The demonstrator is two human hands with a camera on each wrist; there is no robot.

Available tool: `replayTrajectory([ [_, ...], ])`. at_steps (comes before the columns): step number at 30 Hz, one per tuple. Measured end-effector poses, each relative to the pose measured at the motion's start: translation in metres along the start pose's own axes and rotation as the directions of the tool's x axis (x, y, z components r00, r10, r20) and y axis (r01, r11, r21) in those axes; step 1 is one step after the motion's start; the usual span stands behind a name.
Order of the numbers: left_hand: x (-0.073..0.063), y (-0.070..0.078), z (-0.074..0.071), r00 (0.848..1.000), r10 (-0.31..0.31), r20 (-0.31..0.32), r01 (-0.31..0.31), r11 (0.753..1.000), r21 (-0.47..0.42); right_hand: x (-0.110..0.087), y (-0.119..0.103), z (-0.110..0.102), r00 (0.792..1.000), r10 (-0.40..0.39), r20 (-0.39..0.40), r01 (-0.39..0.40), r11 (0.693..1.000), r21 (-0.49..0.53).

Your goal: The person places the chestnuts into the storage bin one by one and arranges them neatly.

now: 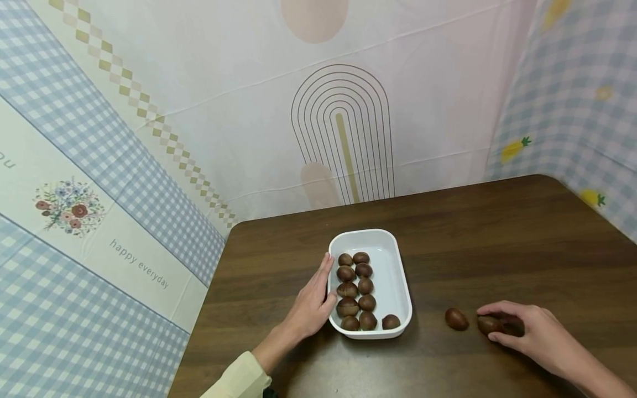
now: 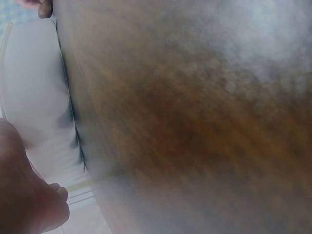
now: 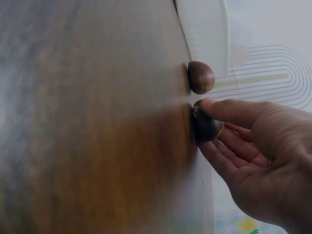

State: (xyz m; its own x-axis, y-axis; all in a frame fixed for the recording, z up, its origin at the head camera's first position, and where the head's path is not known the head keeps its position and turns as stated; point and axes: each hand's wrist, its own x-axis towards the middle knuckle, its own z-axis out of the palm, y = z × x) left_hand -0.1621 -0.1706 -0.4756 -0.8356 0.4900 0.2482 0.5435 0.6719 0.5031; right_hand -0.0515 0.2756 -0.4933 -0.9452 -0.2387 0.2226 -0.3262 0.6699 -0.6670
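Observation:
In the head view a white rectangular tray stands on the table, holding two columns of chestnuts along its left side. A single chestnut lies in its near right corner. My left hand rests along the tray's left wall, fingers extended, thumb at the rim. Right of the tray, my right hand pinches a chestnut between thumb and fingers, low at the tabletop. Another chestnut lies loose just left of those fingertips.
The dark wooden table ends at the back against a pale patterned cloth. Blue checked cloth hangs at the right, and more of it hangs at the left.

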Motion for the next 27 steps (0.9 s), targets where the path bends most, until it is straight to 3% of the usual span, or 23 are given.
replayTrajectory([
  [15, 0.001, 0.0, 0.0, 1.0, -0.006, 0.001, 0.006, 1.0, -0.007, 0.005, -0.001, -0.001, 0.995, -0.069, -0.071, 0.067, 0.997, -0.034],
  [27, 0.001, 0.001, 0.0, 1.0, -0.009, 0.008, 0.009, 1.0, -0.016, 0.034, -0.022, -0.011, 0.967, -0.2, -0.158, 0.197, 0.98, -0.032],
])
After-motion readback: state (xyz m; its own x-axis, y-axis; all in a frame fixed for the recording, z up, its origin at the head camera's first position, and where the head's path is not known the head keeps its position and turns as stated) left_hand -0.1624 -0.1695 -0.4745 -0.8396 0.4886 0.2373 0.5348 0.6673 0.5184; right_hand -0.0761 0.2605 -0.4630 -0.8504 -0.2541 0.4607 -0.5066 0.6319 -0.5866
